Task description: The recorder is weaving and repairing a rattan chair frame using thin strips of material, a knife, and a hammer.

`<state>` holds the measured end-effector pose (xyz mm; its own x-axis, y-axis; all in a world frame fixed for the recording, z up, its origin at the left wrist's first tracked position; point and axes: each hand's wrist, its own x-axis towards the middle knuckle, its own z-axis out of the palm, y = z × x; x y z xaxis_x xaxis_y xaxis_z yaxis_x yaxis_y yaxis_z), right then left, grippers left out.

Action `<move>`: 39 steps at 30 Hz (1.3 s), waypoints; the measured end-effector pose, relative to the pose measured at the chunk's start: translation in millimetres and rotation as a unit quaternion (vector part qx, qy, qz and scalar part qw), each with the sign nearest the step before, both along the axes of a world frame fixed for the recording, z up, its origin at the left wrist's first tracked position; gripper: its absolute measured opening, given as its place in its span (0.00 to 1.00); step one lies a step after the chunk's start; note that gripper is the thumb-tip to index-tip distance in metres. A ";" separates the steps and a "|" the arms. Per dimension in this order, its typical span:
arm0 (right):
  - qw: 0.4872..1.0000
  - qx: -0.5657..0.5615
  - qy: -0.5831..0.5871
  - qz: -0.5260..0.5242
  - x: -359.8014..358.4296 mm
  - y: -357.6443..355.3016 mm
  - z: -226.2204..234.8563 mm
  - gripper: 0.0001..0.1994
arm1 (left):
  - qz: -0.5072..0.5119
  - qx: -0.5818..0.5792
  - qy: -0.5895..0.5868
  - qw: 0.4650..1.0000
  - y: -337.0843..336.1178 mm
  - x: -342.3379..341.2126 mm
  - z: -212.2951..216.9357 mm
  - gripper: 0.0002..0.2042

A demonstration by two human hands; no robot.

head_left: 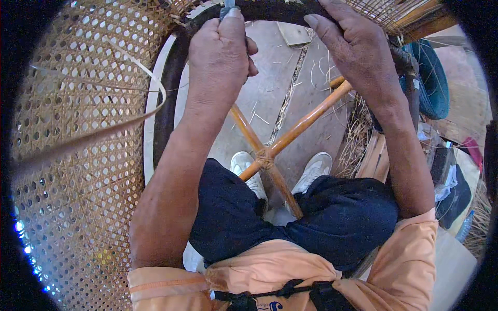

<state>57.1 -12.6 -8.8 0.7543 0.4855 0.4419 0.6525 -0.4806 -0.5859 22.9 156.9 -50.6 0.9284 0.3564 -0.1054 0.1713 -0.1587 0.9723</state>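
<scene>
While your left fingers (pixel 236 20) curl into a fist around a thin blue-grey tool (pixel 228 5), your left hand (pixel 220 54) sits against the dark round frame (pixel 166 98) at the top of the view. Only the tool's tip shows above your knuckles, so its kind cannot be told. Your right fingers (pixel 324 23) clamp over the same frame just to the right, with your right hand (pixel 358 52) pressed on its upper edge.

Woven cane mesh (pixel 78 181) with small open holes fills the left side, touching the frame, and a loose cane strip (pixel 104 129) arcs across it. Inside the frame, two crossed bamboo poles (pixel 290 135) are bound at their meeting point, above your white shoes (pixel 314 168) on the wooden floor (pixel 264 88). Right of your arm lie dry straw (pixel 355 140), a teal woven basket (pixel 433 78) and dark bags (pixel 454 197) with a pale wrapper; no label can be made out.
</scene>
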 end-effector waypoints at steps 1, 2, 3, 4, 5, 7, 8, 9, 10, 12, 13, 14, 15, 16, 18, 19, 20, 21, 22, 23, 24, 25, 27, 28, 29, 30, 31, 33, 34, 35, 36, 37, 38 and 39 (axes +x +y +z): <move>1.000 -0.006 0.017 0.000 1.1 1.8 2.8 0.13 | 0.003 -0.006 0.002 1.000 2.0 1.1 0.2 0.18; 0.999 -0.014 0.033 -0.001 2.0 2.9 5.7 0.13 | 0.005 -0.013 0.004 1.000 4.0 3.5 -0.5 0.18; 0.996 -0.037 0.079 -0.023 4.6 5.7 10.1 0.13 | 0.008 -0.019 0.006 1.000 5.6 4.8 -0.5 0.18; 0.989 -0.060 0.124 -0.045 6.3 7.7 11.1 0.13 | 0.005 -0.020 0.003 1.000 5.0 4.6 -0.3 0.18; 0.994 -0.033 0.104 -0.024 8.8 10.0 5.8 0.13 | 0.002 -0.022 -0.001 1.000 3.6 4.5 0.3 0.18; 0.998 -0.008 0.062 0.006 12.6 12.4 -3.6 0.13 | 0.001 -0.032 -0.001 0.999 2.6 5.2 -0.1 0.18; 0.999 -0.011 0.042 0.014 12.9 12.1 -4.7 0.13 | 0.002 -0.041 0.004 0.999 2.5 6.1 -1.9 0.17; 0.999 -0.041 0.023 0.011 11.4 11.1 -2.9 0.13 | 0.004 -0.050 0.008 0.999 1.9 7.0 -2.5 0.17; 0.998 -0.049 0.033 0.004 10.7 11.8 -2.4 0.13 | 0.003 -0.053 0.007 0.999 2.3 6.7 -2.0 0.17; 0.996 -0.045 0.077 -0.021 11.1 11.5 2.6 0.13 | 0.002 -0.060 0.007 0.998 2.7 6.3 -0.6 0.17; 0.992 -0.035 0.111 -0.039 11.3 11.2 5.2 0.13 | -0.001 -0.048 0.002 0.999 3.5 3.8 0.6 0.17; 0.993 -0.026 0.107 -0.038 9.8 11.3 6.7 0.13 | -0.003 -0.037 -0.002 0.999 5.1 -0.8 2.8 0.17; 0.994 -0.017 0.102 -0.037 7.4 11.5 8.0 0.13 | -0.006 -0.025 -0.007 1.000 6.7 -3.5 4.0 0.17; 0.994 -0.009 0.097 -0.039 6.6 9.4 8.8 0.13 | -0.005 -0.031 -0.010 0.999 5.8 -1.9 3.2 0.17; 0.991 -0.034 0.118 -0.049 9.2 5.7 7.5 0.14 | -0.004 -0.044 -0.014 0.999 3.6 1.8 0.8 0.18; 0.989 -0.042 0.130 -0.050 10.3 6.3 7.5 0.14 | -0.003 -0.041 -0.015 0.999 4.2 1.3 2.4 0.18; 0.991 -0.038 0.120 -0.044 11.3 6.6 6.5 0.14 | -0.002 -0.039 -0.016 0.999 4.4 0.9 3.9 0.18; 0.993 -0.034 0.110 -0.039 12.2 6.7 4.6 0.14 | -0.002 -0.036 -0.017 0.999 4.6 0.5 5.5 0.18; 0.994 -0.032 0.100 -0.035 12.9 6.7 2.4 0.14 | 0.000 -0.040 -0.014 0.999 5.9 0.2 5.4 0.18; 0.994 -0.023 0.103 -0.035 13.2 7.2 1.7 0.14 | 0.002 -0.044 -0.010 0.999 8.1 -0.4 5.7 0.18; 0.994 -0.014 0.105 -0.035 13.4 8.2 1.3 0.14 | 0.004 -0.047 -0.006 0.999 9.8 -0.8 5.9 0.18; 0.993 -0.007 0.109 -0.036 13.5 7.8 -0.5 0.14 | 0.003 -0.039 -0.004 0.999 9.0 0.1 3.8 0.17; 0.999 0.017 0.026 -0.031 12.3 7.6 -9.0 0.13 | 0.000 -0.022 0.000 1.000 7.0 2.7 -0.7 0.17; 0.999 0.010 0.027 -0.031 11.9 9.5 -7.2 0.13 | 0.000 -0.024 0.000 1.000 7.5 3.4 -1.5 0.16; 0.999 0.003 0.029 -0.031 11.1 12.6 -4.6 0.13 | -0.001 -0.025 0.001 1.000 7.7 4.1 -3.0 0.16; 0.996 -0.027 0.074 -0.035 11.4 13.8 3.4 0.13 | -0.002 -0.028 0.002 1.000 7.4 4.8 -4.1 0.16; 0.991 -0.054 0.118 -0.037 10.6 16.2 10.7 0.13 | 0.007 -0.037 0.007 0.999 7.9 4.0 -0.2 0.17; 0.995 -0.083 0.048 -0.004 12.0 20.0 -0.8 0.12 | 0.024 -0.055 0.018 0.998 8.1 1.6 8.5 0.17; 0.995 -0.101 0.014 0.010 13.1 21.4 -4.9 0.12 | 0.018 -0.044 0.015 0.999 7.3 1.7 7.9 0.17; 0.996 -0.075 0.042 -0.003 13.6 18.9 -2.9 0.12 | 0.013 -0.032 0.012 0.999 6.9 1.5 7.3 0.17; 0.996 -0.048 0.070 -0.016 12.8 15.5 2.9 0.13 | 0.008 -0.020 0.009 1.000 6.6 1.1 7.2 0.17; 0.994 -0.021 0.100 -0.028 10.5 13.8 7.7 0.13 | -0.003 -0.018 -0.007 1.000 5.3 -0.6 7.4 0.17; 0.996 -0.007 0.086 -0.038 6.3 14.5 10.7 0.13 | -0.015 -0.016 -0.022 1.000 2.8 -2.3 8.6 0.17; 0.996 0.006 0.072 -0.048 1.1 16.1 13.4 0.13 | -0.027 -0.013 -0.037 0.999 1.0 -2.7 9.3 0.18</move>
<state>58.3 3.6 4.6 0.8530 0.4030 0.3316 0.5128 -0.5285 -0.6766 20.2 158.0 -41.3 0.9515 0.3044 -0.0446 0.0909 -0.1396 0.9860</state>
